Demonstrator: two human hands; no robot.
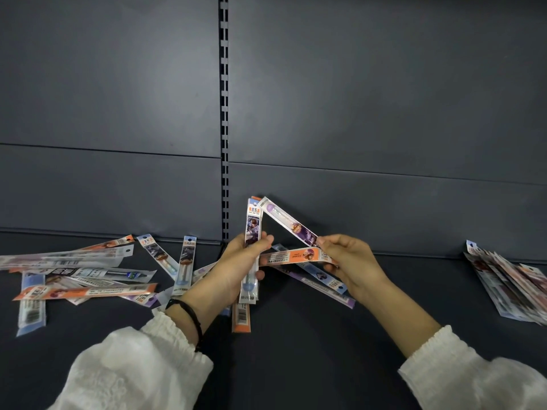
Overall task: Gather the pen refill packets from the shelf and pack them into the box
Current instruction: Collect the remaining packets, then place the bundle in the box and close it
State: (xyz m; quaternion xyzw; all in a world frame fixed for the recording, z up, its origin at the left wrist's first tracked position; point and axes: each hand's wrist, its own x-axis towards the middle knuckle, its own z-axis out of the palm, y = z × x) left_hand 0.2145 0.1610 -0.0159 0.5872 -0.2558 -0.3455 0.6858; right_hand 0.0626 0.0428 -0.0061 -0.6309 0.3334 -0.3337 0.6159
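Crinkly sleeve (pixel 133 371); L hand (pixel 236 269) grips slim glossy pkts (pixel 253 229).

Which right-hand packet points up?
The purple packet: it slants up from the right hand to the top of the bundle in the left hand; the orange packet runs level below.

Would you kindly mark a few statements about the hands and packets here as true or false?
1. The left hand grips an upright bundle of packets. True.
2. The right hand is empty. False: it holds a purple packet and an orange packet.
3. Loose packets lie scattered on the shelf at the left. True.
4. A box stands at the right. False: no box is in view; a stack of packets lies there.
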